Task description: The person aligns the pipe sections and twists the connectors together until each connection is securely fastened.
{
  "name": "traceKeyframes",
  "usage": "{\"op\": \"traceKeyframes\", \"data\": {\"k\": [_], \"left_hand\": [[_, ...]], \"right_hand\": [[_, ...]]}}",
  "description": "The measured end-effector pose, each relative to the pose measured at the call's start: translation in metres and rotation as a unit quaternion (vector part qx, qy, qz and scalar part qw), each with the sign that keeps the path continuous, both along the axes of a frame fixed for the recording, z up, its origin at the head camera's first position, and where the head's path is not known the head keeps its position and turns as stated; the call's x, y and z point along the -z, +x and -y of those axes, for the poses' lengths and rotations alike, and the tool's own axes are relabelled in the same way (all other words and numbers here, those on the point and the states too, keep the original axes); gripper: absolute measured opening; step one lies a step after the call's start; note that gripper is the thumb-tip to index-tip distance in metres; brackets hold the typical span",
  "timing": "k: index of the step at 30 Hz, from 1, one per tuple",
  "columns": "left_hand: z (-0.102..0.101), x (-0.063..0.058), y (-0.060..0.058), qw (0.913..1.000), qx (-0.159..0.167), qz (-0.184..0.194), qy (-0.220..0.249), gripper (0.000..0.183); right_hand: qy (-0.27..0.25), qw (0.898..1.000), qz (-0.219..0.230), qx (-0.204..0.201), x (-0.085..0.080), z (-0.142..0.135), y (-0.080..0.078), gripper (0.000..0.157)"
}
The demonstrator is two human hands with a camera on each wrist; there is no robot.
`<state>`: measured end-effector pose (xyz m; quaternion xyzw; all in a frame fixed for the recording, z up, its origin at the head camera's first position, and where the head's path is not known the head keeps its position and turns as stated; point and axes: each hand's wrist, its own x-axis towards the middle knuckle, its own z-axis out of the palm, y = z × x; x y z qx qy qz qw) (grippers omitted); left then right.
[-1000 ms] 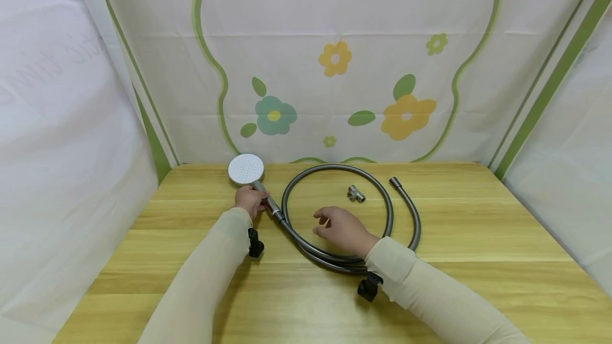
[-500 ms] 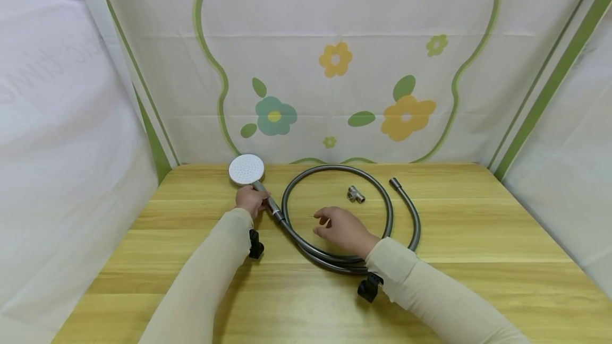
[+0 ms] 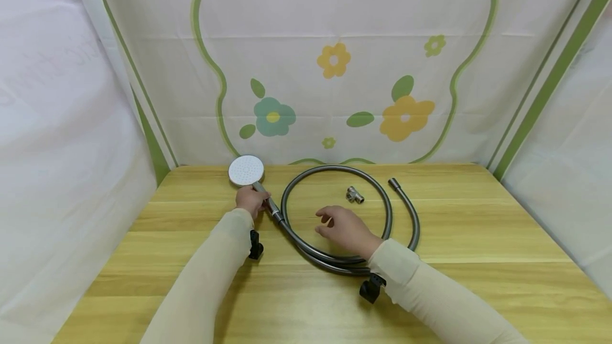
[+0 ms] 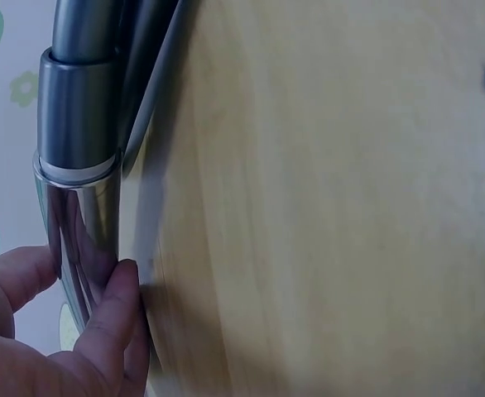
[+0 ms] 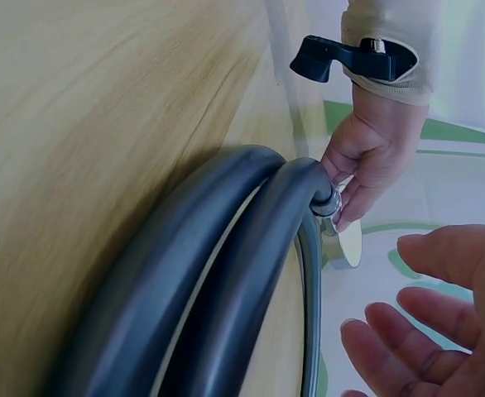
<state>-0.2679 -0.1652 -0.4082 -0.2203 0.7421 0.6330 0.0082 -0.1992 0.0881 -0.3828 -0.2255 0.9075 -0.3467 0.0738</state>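
Note:
A hand shower (image 3: 246, 170) with a round white spray face lies at the back left of the table, face up. My left hand (image 3: 249, 200) grips its shiny handle (image 4: 84, 240), thumb on one side and fingers on the other. A dark grey shower hose (image 3: 334, 168) joins the handle's end through a collar (image 4: 79, 112) and lies in a loop. Over the loop's near part, my right hand (image 3: 346, 230) hovers with relaxed, slightly bent fingers and holds nothing. In the right wrist view its fingers (image 5: 383, 356) stand apart from the hose.
Inside the hose loop lies a small metal tee fitting (image 3: 355, 195). The hose's free end (image 3: 394, 183) points toward the back at the right. A printed cloth backdrop (image 3: 306, 68) rises behind the wooden table (image 3: 296, 307), with white cloth at both sides.

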Motion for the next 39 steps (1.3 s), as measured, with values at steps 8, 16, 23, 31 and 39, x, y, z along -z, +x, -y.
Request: {"op": "traceKeyframes", "data": {"k": [8, 16, 23, 31, 39], "left_hand": [[-0.001, -0.002, -0.001, 1.0000, -0.001, 0.007, -0.004, 0.045], [-0.001, -0.001, -0.005, 0.9995, 0.001, 0.011, -0.028, 0.046], [-0.002, -0.002, -0.005, 0.9964, 0.005, 0.028, -0.079, 0.047], [-0.004, -0.005, -0.002, 0.9939, 0.007, 0.034, -0.105, 0.045], [-0.001, -0.004, -0.001, 0.9940, -0.005, 0.029, -0.106, 0.043]], "right_hand": [[-0.001, 1.000, -0.012, -0.002, -0.002, -0.006, 0.003, 0.037], [0.003, 1.000, -0.008, 0.012, -0.003, -0.008, 0.004, 0.036], [0.012, 1.000, -0.013, 0.015, -0.005, -0.012, 0.005, 0.038], [0.013, 1.000, -0.012, 0.017, -0.006, -0.016, 0.004, 0.038], [0.008, 1.000, -0.014, 0.022, -0.009, -0.020, 0.003, 0.038]]}}
